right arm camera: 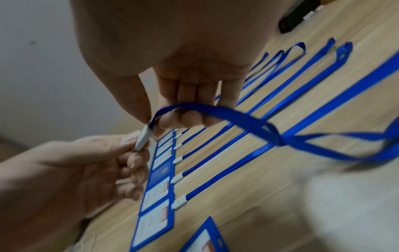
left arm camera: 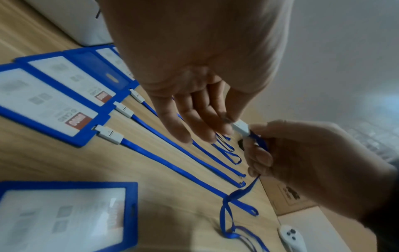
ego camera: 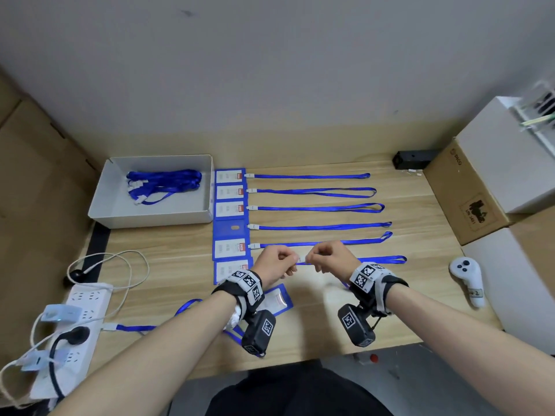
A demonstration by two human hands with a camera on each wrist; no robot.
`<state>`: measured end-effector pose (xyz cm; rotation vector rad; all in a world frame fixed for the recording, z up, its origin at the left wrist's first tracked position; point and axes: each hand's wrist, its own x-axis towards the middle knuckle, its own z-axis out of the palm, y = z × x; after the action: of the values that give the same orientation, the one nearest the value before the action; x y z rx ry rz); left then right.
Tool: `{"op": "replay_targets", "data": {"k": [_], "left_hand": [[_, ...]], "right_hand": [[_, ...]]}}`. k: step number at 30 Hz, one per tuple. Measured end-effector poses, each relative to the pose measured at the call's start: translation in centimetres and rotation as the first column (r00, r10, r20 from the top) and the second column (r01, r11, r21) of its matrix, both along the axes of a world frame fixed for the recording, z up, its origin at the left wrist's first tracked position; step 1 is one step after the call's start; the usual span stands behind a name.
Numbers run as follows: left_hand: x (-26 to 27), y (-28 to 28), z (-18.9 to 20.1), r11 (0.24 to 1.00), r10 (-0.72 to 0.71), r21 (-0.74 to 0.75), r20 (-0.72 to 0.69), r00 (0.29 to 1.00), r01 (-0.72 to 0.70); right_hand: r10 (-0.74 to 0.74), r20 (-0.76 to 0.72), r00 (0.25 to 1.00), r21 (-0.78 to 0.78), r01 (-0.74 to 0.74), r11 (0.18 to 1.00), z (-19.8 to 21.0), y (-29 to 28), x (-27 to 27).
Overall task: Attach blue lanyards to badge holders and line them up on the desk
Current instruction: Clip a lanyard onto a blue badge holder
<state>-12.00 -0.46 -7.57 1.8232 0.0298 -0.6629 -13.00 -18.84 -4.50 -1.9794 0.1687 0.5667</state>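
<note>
Above the near middle of the desk [ego camera: 330, 319], the white clip [left arm camera: 241, 127] of a blue lanyard [right arm camera: 233, 117] is pinched by both the left hand [ego camera: 274, 265] and the right hand [ego camera: 332, 259]. The clip should be opened squarely before the loose badge holder [ego camera: 277, 300] is hooked on. Six finished badges are counted in the row; the tray [ego camera: 144, 219] holds more lanyards, uncounted.
</note>
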Motion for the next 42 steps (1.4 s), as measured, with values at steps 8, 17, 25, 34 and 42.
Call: {"op": "replay_targets", "data": {"k": [8, 17, 25, 34, 42], "left_hand": [[0.9, 1.9, -0.2, 0.954, -0.202, 0.242, 0.093, 0.975, 0.175], [2.6, 6.4, -2.2, 0.881, -0.023, 0.472, 0.043, 0.999, 0.0], [-0.1, 4.1, -2.8, 0.993, 0.043, 0.114, -0.182, 0.982, -0.023], [-3.4, -6.6, -5.1, 0.934, 0.004, 0.355, -0.119, 0.993, 0.039], [-4.3, -10.5, -8.2, 0.673, -0.031, 0.733, -0.11, 0.993, 0.102]], "right_hand": [[0.149, -0.136, 0.979, -0.125, -0.166, 0.978, 1.5, 1.6, -0.2], [0.148, -0.156, 0.977, 0.005, -0.149, 0.989, 2.7, 4.0, 0.7], [0.138, -0.18, 0.974, 0.104, -0.121, 0.987, 2.4, 1.7, 0.7], [0.256, -0.218, 0.942, -0.109, -0.284, 0.953, -3.8, -10.6, -2.3], [0.282, -0.176, 0.943, -0.224, -0.317, 0.922, -10.1, -16.5, -3.3]]}}
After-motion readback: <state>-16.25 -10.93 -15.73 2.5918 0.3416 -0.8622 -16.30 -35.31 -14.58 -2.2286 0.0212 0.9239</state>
